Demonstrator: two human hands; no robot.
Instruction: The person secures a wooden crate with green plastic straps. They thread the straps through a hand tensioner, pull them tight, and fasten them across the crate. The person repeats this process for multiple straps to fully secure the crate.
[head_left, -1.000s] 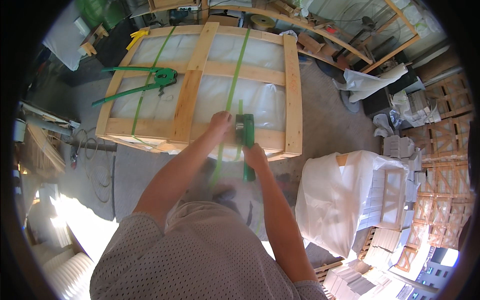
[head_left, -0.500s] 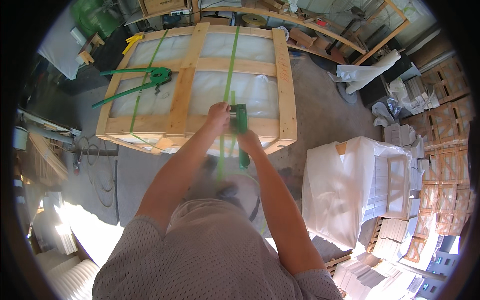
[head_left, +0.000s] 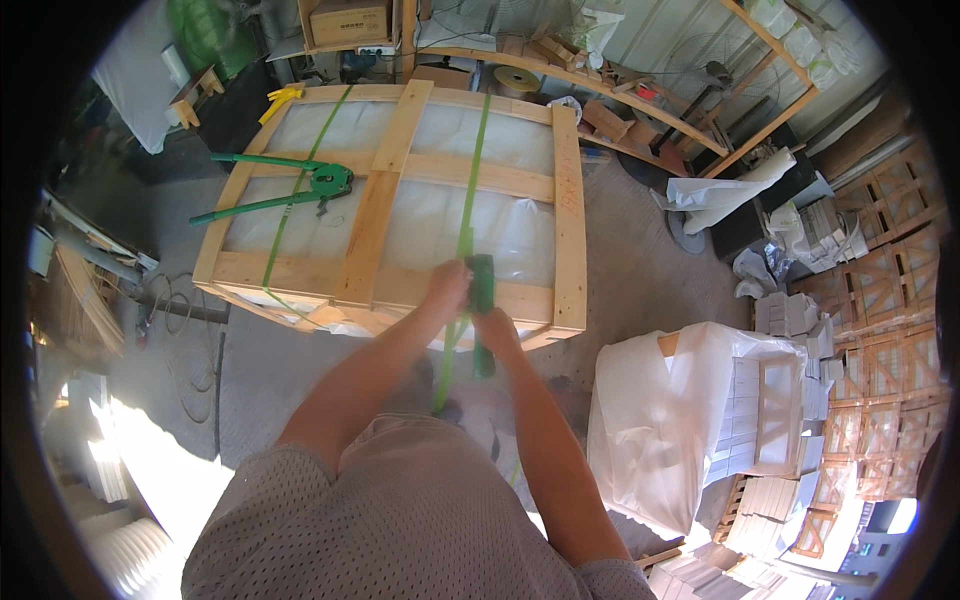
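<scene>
Both hands had slid up onto the crate's near rail, strap tool now upright-ish.

Left hand was closed on the green strap, right hand gripped the green tensioner, its long axis running toward the person. Wooden crate had long-handled green cutters lying left, wrapped pallet close right, bare floor between.

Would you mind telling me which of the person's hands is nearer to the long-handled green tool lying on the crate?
Left. The left hand is at the crate's near edge, nearer the green tool; the right hand is farther to the right.
</scene>
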